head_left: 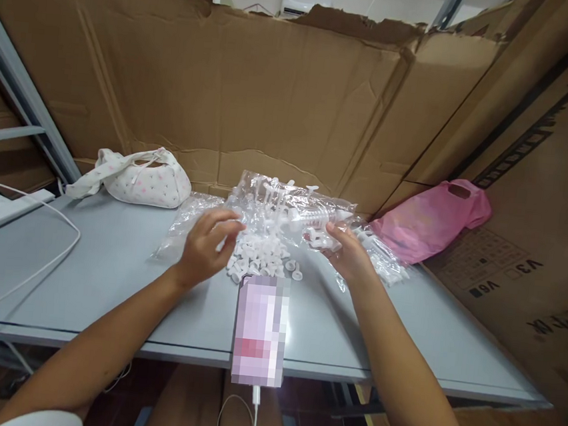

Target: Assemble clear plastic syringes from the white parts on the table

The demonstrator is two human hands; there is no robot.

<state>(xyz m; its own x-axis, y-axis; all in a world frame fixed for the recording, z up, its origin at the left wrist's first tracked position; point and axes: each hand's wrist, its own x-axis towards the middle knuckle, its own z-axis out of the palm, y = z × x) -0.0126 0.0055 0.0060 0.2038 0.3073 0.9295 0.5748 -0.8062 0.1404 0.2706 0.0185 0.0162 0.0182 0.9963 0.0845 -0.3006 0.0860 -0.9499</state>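
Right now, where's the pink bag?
In the head view, the pink bag is at the far right of the table, beside the printed cardboard box and beyond the right hand.

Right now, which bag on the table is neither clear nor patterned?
The pink bag, on the person's right, beside the printed box. The clear bags are see-through; the white bag has small spots.

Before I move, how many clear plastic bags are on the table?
3 visible: left bag by the left hand, middle bag behind the loose white pieces, right bag beside the pink bag. More may be hidden.
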